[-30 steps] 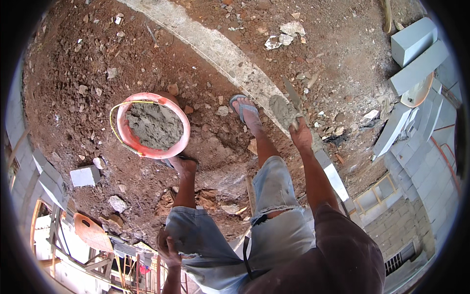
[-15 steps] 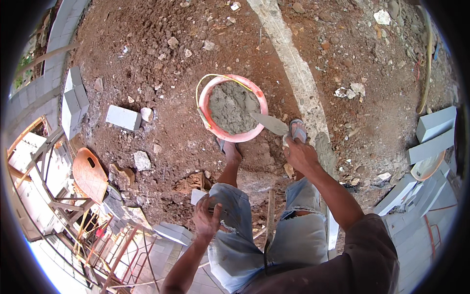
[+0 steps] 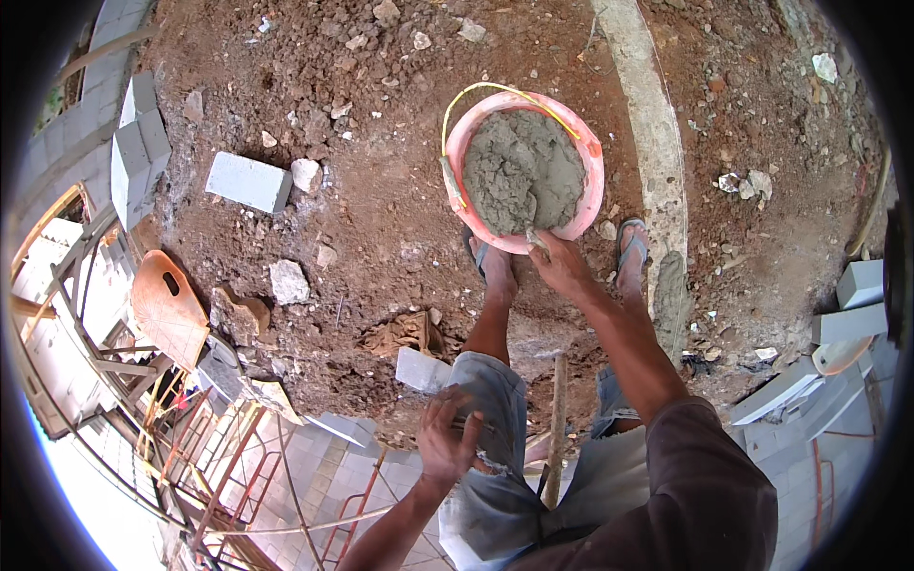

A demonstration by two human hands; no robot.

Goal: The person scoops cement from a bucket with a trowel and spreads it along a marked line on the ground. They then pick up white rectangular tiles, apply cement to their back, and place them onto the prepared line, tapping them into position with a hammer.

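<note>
My right hand [image 3: 562, 266] grips the handle of a trowel [image 3: 536, 238] at the near rim of a pink bucket [image 3: 592, 171]; the blade is sunk in the grey wet mortar [image 3: 509, 157] inside. A yellow wire handle loops over the bucket, which stands at my sandalled feet. My left hand [image 3: 447, 438] rests on my left thigh, fingers apart and holding nothing. Right of the bucket runs a pale concrete strip [image 3: 662, 162], with a smear of fresh mortar [image 3: 669, 300] on its nearer part.
Rubble-strewn soil surrounds me. Pale blocks lie at left [image 3: 248, 181] and right [image 3: 862, 285]. An orange board [image 3: 167, 300] lies at the lower left near scaffolding [image 3: 233, 466]. A pole [image 3: 557, 419] stands between my legs, and stones [image 3: 290, 281] lie about.
My right hand and trowel have left the concrete strip and moved left into the bucket, the blade now down in the mortar. The view has swung, shifting the scene.
</note>
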